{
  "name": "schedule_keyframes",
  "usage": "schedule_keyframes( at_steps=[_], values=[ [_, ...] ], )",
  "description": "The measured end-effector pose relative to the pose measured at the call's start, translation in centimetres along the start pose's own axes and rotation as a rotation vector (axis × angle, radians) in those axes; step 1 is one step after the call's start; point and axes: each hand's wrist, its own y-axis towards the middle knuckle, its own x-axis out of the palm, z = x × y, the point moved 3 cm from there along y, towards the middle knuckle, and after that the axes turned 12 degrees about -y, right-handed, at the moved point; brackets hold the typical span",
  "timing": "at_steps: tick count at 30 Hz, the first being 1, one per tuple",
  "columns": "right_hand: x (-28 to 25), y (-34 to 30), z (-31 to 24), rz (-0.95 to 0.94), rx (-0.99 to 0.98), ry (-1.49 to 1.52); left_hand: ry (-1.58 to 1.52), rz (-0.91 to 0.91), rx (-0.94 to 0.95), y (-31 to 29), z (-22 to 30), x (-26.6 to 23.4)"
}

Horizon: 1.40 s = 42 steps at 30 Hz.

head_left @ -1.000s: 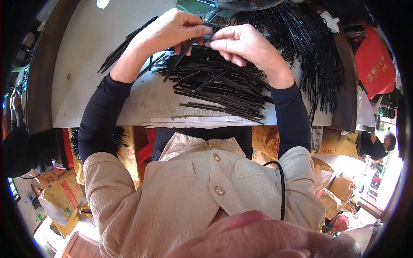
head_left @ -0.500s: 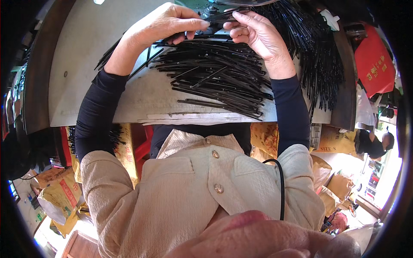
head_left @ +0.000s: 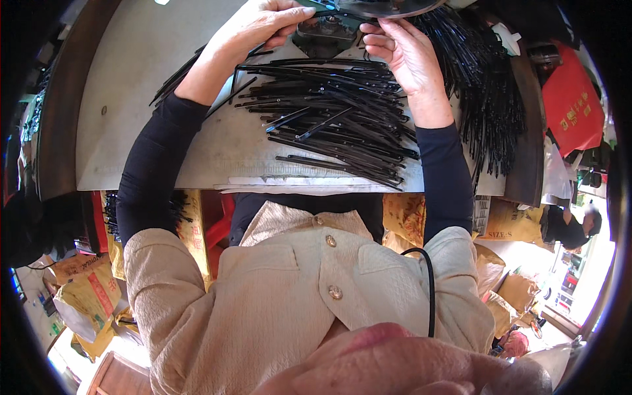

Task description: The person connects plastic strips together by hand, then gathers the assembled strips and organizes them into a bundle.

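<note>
Pale tabletop between dark side edges, two hands toward its far part.
Head view: the left hand pinches one end of a thin black strip, and the right hand has thumb and finger closed at its other end, near a round dark plate. Below, a pile of black strips reaches toward the near edge; open surface widens leftward, while a dense black bundle crowds the right edge.
</note>
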Motion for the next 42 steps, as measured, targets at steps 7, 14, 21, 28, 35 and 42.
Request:
schedule_keyframes(
  at_steps=[7,14,21,28,35,42],
  values=[
    [0.6,0.2,0.6,0.038,-0.022,0.029,-0.008,0.012,-0.031,0.0,-0.5,-0.5],
    [0.3,0.3,1.0,0.025,0.024,0.069,0.012,0.007,-0.08,0.0,-0.3,-0.5],
    [-2.5,0.1,-0.2,0.16,0.035,0.123,-0.269,-0.055,-0.202,-1.2,2.9,0.9],
    [-3.9,0.0,-2.1,0.114,0.119,-0.715,0.114,-0.122,0.014,-1.6,1.7,0.5],
    [1.3,-2.2,-4.8,-0.138,-0.779,-1.462,0.307,-0.371,0.004,-5.0,2.8,1.8],
    [0.9,-1.9,-2.9,-0.147,-0.749,-1.833,0.776,-0.05,0.233,-4.7,2.7,-2.0]
  ],
)
